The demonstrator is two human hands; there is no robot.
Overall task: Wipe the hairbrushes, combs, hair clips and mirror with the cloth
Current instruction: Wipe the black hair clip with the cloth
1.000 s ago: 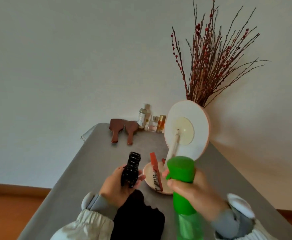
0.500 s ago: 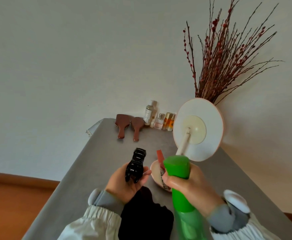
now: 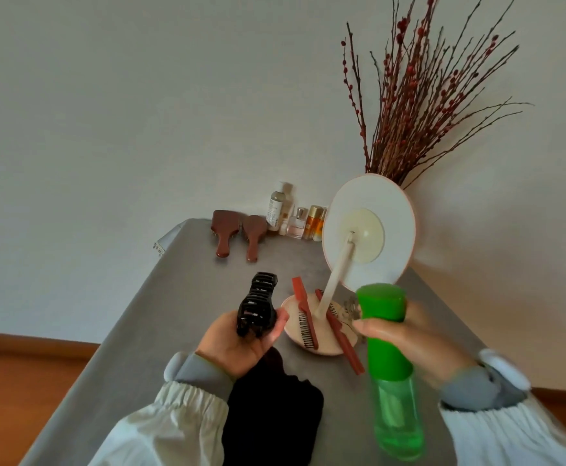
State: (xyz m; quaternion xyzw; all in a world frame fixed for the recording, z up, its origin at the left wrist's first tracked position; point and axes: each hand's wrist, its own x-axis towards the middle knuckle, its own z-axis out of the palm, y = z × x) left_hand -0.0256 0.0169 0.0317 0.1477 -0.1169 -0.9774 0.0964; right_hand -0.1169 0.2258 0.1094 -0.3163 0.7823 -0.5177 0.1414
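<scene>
My left hand point(image 3: 241, 341) holds a black claw hair clip point(image 3: 257, 305) upright above the grey table point(image 3: 113, 358); a black cloth point(image 3: 271, 408) hangs below the same hand. My right hand point(image 3: 409, 338) grips a green spray bottle point(image 3: 389, 358), its head level with the clip and to its right. Between them stands a round mirror point(image 3: 370, 237) with its back to me, on a pink dish base point(image 3: 290, 327). Two red combs point(image 3: 305, 314) lie across the base. Two brown hairbrushes point(image 3: 223, 232) rest at the table's far end.
Several small bottles point(image 3: 295, 216) stand against the wall at the far edge. Dried red-berried branches point(image 3: 419, 105) rise behind the mirror. A silver clip point(image 3: 350, 309) lies beside the base, half hidden by the spray bottle. Wooden floor shows left of the table.
The spray bottle has shifted right, away from the clip, uncovering the combs and mirror base. The clip stays in my left hand.
</scene>
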